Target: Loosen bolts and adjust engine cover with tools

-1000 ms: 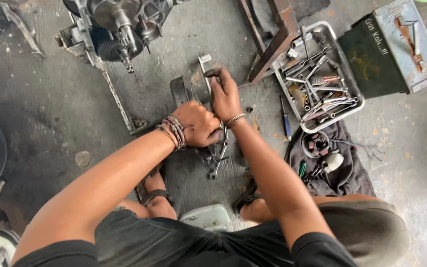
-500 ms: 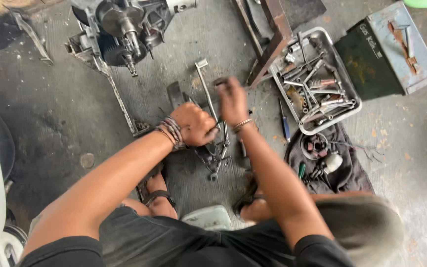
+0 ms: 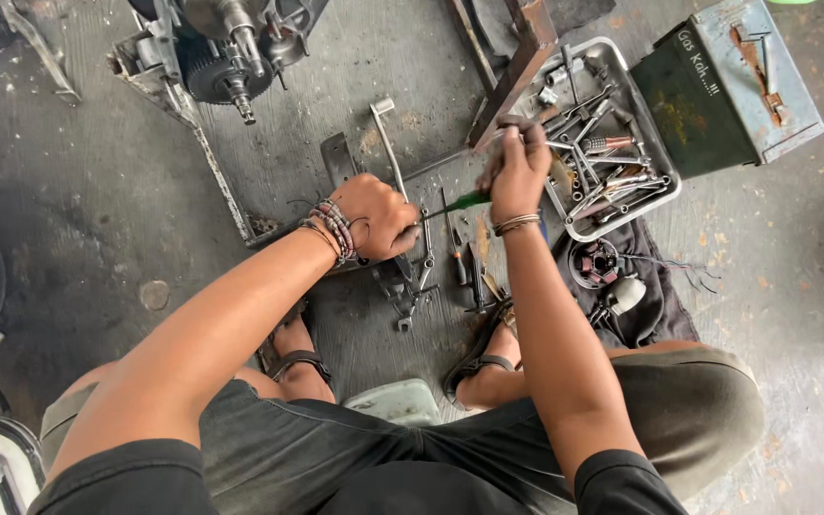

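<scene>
Concrete floor; slim green-handled screwdriver (image 3: 460,201)

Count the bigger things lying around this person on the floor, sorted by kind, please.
Engine block: 1
Metal tool tray: 1
Green metal box: 1
Dark cloth: 1
Green-handled screwdriver, in the right hand: 1
Total: 5
</scene>
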